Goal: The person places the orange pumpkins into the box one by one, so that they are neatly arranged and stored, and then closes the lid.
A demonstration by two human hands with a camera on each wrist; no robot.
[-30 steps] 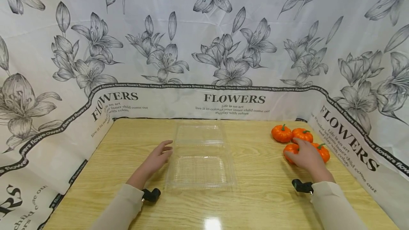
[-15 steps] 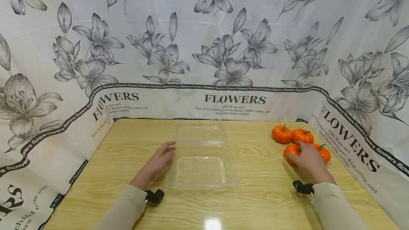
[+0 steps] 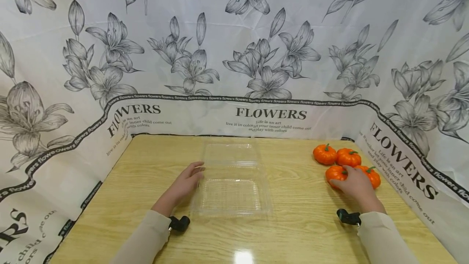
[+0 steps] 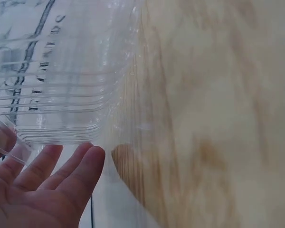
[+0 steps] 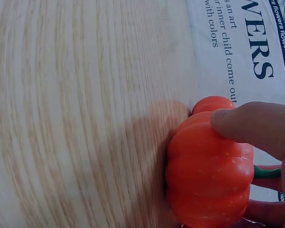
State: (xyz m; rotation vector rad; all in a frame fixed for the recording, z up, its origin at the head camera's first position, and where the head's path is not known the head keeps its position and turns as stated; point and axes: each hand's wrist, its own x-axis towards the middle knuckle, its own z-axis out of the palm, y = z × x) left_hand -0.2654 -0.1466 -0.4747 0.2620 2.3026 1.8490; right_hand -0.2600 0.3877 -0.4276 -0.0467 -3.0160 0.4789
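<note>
A clear plastic clamshell container (image 3: pixel 231 195) lies opened out flat on the table, its lid half at the back. My left hand (image 3: pixel 184 181) is at its left side, fingers loosely extended; in the left wrist view the fingertips (image 4: pixel 94 154) meet the ribbed plastic wall (image 4: pixel 61 114). At the right, my right hand (image 3: pixel 358 185) grips a small orange pumpkin (image 3: pixel 335 173) with a green stem. The right wrist view shows the thumb (image 5: pixel 256 124) on this side of the pumpkin (image 5: pixel 206 175) and other fingers beyond it, partly hidden.
Several orange pumpkins form a cluster: one (image 3: pixel 324 154) and another (image 3: pixel 349 158) behind the held one, and a third (image 3: pixel 373 178) to its right, partly covered by my hand. Flower-printed cloth (image 3: pixel 271 113) walls the wooden table (image 3: pixel 296 223) at the back and sides.
My left hand has shifted a little to the right, its fingertips reaching the container's side. My right hand has settled its thumb against the front pumpkin, which stays in about the same place.
</note>
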